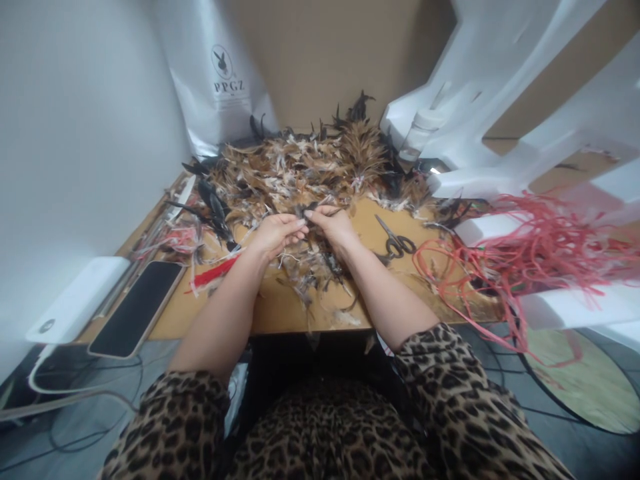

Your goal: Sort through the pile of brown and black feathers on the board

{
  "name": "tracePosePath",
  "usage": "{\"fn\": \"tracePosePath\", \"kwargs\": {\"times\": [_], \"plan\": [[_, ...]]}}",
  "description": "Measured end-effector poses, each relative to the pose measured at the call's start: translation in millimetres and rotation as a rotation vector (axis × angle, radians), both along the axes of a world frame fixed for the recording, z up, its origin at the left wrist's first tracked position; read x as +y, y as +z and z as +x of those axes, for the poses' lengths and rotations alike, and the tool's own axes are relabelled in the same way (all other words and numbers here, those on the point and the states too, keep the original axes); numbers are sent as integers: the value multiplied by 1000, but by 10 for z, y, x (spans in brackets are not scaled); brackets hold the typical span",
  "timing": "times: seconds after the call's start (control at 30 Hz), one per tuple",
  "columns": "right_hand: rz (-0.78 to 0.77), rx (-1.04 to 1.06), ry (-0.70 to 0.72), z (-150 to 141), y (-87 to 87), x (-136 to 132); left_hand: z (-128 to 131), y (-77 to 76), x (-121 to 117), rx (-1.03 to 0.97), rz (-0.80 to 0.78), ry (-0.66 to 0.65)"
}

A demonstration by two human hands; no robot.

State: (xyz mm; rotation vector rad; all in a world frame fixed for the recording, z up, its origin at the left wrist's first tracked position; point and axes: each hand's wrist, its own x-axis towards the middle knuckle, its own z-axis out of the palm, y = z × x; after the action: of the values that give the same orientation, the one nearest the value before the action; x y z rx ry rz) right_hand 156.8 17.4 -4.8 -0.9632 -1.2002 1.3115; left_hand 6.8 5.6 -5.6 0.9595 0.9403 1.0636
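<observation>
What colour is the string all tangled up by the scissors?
The tangled string is pinkish red, clearest in the head view.

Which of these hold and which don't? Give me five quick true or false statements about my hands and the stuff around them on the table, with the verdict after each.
1. The scissors lie to the right of both hands. True.
2. The left hand is holding the phone. False: the left hand and right hand meet at a small dark piece, and the phone lies on the left.
3. Brown feathers are heaped beyond the hands. True.
4. The phone's screen is lit. False: it is dark.
5. The big tangle of pinkish-red strips is on the left. False: it is on the right.
</observation>
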Motion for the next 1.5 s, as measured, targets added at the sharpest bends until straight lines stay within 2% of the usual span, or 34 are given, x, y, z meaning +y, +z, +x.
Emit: {"fn": "tracePosePath", "kwargs": {"times": [0.17, 0.3, 0.43, 0.57, 0.67, 0.83, 0.93, 1.07, 1.2, 1.3, 1.4, 1.5], "plan": [[117, -10, -98, -13, 74, -34, -75, 65, 36, -213, -39, 118], [62, 86, -46, 21, 82, 5, -120, 107, 57, -331, -64, 188], [-95, 322, 35, 109, 113, 75, -110, 123, 43, -318, -62, 193], [-265, 439, 235, 174, 154, 96, -72, 111, 22, -249, -47, 161], [-289, 474, 322, 176, 162, 72, -61, 77, 29, -219, 1, 120], [-267, 428, 328, 170, 171, 36, -72, 39, 51, -233, 12, 98], [-191, 286, 258, 152, 164, 27, -70, 45, 44, -240, 2, 83], [56, -124, 84, 111, 116, 15, -57, 86, 17, -219, 49, 123], [307, -569, 74, 101, 93, -9, -42, 146, -19, -193, 164, 154], [435, -827, 71, 98, 115, -48, -14, 179, -50, -156, 226, 156], [481, -973, 83, 84, 135, -91, 26, 183, -79, -122, 246, 127], [481, -994, 118, 73, 130, -107, 48, 169, -86, -110, 231, 81]]}}
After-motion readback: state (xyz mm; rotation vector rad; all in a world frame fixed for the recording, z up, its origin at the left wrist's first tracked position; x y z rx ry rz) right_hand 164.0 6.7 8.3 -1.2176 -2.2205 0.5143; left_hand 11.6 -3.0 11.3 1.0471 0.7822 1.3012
